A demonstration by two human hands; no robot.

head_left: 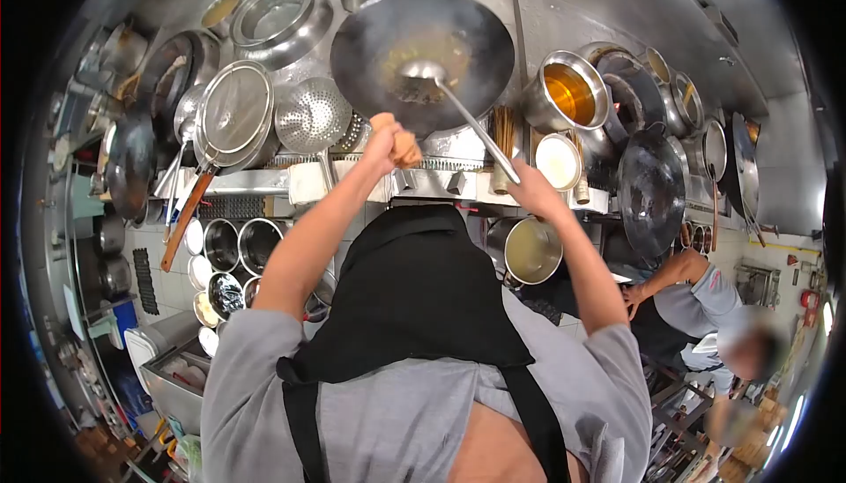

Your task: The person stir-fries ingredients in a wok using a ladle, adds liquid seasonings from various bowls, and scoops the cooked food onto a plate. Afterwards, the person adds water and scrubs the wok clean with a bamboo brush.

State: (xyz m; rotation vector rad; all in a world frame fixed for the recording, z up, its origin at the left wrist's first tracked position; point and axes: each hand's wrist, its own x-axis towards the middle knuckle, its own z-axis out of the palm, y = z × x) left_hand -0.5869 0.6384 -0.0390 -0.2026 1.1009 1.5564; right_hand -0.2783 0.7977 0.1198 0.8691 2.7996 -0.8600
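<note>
A large dark wok (357, 64) sits on the stove, steam rising from the food (445, 53) inside it. My left hand (381, 150) is closed around a folded orange-brown cloth (405, 148) at the wok's near rim; whether a wok handle lies under the cloth is hidden. My right hand (534, 190) is wrapped around the end of a long metal ladle (480, 133). The ladle's bowl is down in the wok, over the food. Bamboo brushes (503, 144) stand just beside the ladle handle.
Left of the wok lie a perforated skimmer (313, 115) and a wire strainer (236, 108). To the right stand a pot of amber liquid (571, 95) and a white-filled bowl (558, 162). A pot (533, 252) stands below my right arm. Another person (696, 298) is at the lower right.
</note>
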